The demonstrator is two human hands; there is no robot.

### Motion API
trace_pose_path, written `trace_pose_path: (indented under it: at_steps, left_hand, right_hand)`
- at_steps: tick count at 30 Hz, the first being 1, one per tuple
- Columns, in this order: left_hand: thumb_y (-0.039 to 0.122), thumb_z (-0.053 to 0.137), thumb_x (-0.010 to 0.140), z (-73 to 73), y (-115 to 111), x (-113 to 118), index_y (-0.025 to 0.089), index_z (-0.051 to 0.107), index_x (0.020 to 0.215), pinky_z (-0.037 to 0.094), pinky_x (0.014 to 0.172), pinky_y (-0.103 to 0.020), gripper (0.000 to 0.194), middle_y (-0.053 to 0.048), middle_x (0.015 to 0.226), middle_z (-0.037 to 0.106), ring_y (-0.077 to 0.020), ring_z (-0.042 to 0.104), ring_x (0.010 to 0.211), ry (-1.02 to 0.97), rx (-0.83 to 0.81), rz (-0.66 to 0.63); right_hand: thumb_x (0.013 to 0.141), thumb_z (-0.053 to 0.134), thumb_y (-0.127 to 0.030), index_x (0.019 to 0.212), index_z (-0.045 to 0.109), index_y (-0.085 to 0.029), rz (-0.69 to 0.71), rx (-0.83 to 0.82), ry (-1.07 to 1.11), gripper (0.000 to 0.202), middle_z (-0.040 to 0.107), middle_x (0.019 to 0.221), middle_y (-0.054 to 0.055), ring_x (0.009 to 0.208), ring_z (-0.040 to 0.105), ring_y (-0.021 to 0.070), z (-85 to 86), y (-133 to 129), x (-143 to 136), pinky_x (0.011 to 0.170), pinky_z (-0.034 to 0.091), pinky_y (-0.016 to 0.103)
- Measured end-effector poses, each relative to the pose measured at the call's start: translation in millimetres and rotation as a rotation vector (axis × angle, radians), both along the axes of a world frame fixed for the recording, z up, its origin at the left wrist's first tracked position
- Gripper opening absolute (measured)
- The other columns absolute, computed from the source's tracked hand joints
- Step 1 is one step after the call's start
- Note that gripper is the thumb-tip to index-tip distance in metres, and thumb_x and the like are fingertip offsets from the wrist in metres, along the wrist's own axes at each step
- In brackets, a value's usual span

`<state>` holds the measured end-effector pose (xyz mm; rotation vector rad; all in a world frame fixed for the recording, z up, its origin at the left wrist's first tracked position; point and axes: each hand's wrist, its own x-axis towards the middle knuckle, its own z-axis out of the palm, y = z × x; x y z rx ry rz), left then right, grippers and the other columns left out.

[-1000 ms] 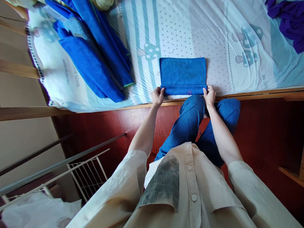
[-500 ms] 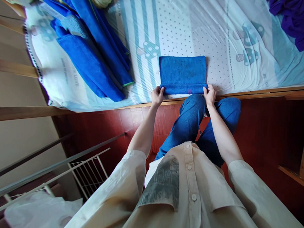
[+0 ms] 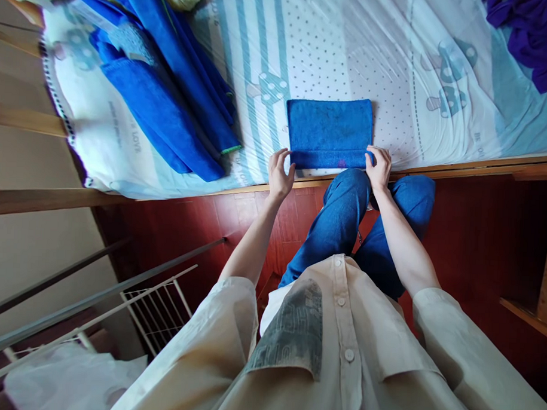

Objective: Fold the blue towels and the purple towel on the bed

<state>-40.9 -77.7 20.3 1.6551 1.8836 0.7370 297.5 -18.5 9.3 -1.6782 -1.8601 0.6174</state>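
A blue cloth [image 3: 330, 124] lies flat at the front edge of the bed, its near side folded over in a narrow strip. My left hand [image 3: 280, 172] is at the strip's left end, thumb and fingers apart, with no cloth visibly gripped. At the right end, my right hand [image 3: 379, 167] has thumb and fingers closed on the corner of the strip. A small pinkish mark shows on the strip near its right end.
Blue garments [image 3: 156, 99] lie on the bed [image 3: 315, 51] at the left, and a purple cloth [image 3: 525, 40] at the far right. My knees touch the bed's wooden edge. A white metal rack [image 3: 157, 314] stands at lower left.
My left hand has opened and let go of the left end of the folded strip. My right hand remains at the right end, its fingers slightly shifted.
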Motion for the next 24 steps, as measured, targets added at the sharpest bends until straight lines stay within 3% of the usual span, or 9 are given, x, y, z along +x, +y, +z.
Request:
trace_pose_path:
  at_steps: [3, 5, 10, 14, 19, 24]
  left_hand:
    - [0.038, 0.055, 0.101, 2.8, 2.8, 4.8, 0.021, 0.057, 0.145, 0.034, 0.128, -0.054, 0.048, -0.016, 0.160, 0.052, -0.0315, 0.041, 0.154, 0.061, -0.018, -0.237]
    - [0.035, 0.055, 0.098, -2.1, 8.2, 9.9, 0.020, 0.054, 0.150, 0.030, 0.130, -0.055, 0.053, -0.015, 0.164, 0.048, -0.0313, 0.035, 0.159, 0.092, -0.057, -0.308]
    - [0.017, 0.051, 0.091, -17.1, 25.1, 23.1, 0.014, 0.048, 0.157, 0.026, 0.132, -0.055, 0.066, -0.017, 0.166, 0.046, -0.0312, 0.033, 0.160, 0.188, -0.157, -0.298]
    - [0.009, 0.042, 0.092, -11.4, 33.6, 32.0, 0.010, 0.046, 0.158, 0.021, 0.133, -0.059, 0.066, -0.019, 0.164, 0.047, -0.0318, 0.036, 0.158, 0.276, -0.192, -0.298]
    - [0.009, 0.033, 0.097, 0.5, 36.1, 35.3, 0.012, 0.049, 0.156, 0.025, 0.133, -0.053, 0.061, -0.018, 0.162, 0.050, -0.0285, 0.041, 0.156, 0.325, -0.213, -0.284]
    - [0.002, 0.040, 0.088, 1.4, 28.3, 28.2, 0.018, 0.055, 0.153, 0.031, 0.129, -0.054, 0.069, -0.016, 0.159, 0.054, -0.0278, 0.044, 0.154, 0.238, -0.189, -0.270]
  right_hand:
    - [0.103, 0.058, -0.034, 0.119, 0.075, -0.022, 0.058, -0.073, 0.044, 0.026, 0.076, 0.126, 0.013, 0.125, 0.068, 0.0273, 1.3, 1.3, -2.0, 0.117, 0.051, 0.048]
    - [0.100, 0.065, -0.033, 0.120, 0.076, -0.021, 0.064, -0.137, 0.070, 0.026, 0.075, 0.130, 0.013, 0.127, 0.068, 0.0273, -0.3, 2.2, -2.0, 0.119, 0.050, 0.047]
    - [0.090, 0.080, -0.031, 0.129, 0.075, -0.021, 0.118, -0.260, 0.080, 0.041, 0.067, 0.145, 0.014, 0.142, 0.059, 0.0302, -2.4, 9.4, 2.5, 0.127, 0.041, 0.050]
    - [0.079, 0.088, -0.022, 0.136, 0.072, -0.024, 0.215, -0.310, 0.039, 0.059, 0.064, 0.150, 0.009, 0.148, 0.054, 0.0308, 1.3, 18.2, 7.0, 0.130, 0.038, 0.050]
    - [0.085, 0.071, -0.007, 0.140, 0.070, -0.023, 0.244, -0.307, -0.069, 0.057, 0.063, 0.152, 0.007, 0.148, 0.054, 0.0267, 11.9, 16.4, 3.8, 0.132, 0.037, 0.046]
    - [0.090, 0.059, -0.003, 0.131, 0.075, -0.020, 0.200, -0.259, -0.061, 0.047, 0.067, 0.147, 0.011, 0.141, 0.060, 0.0234, 19.7, 9.6, -1.4, 0.129, 0.041, 0.044]
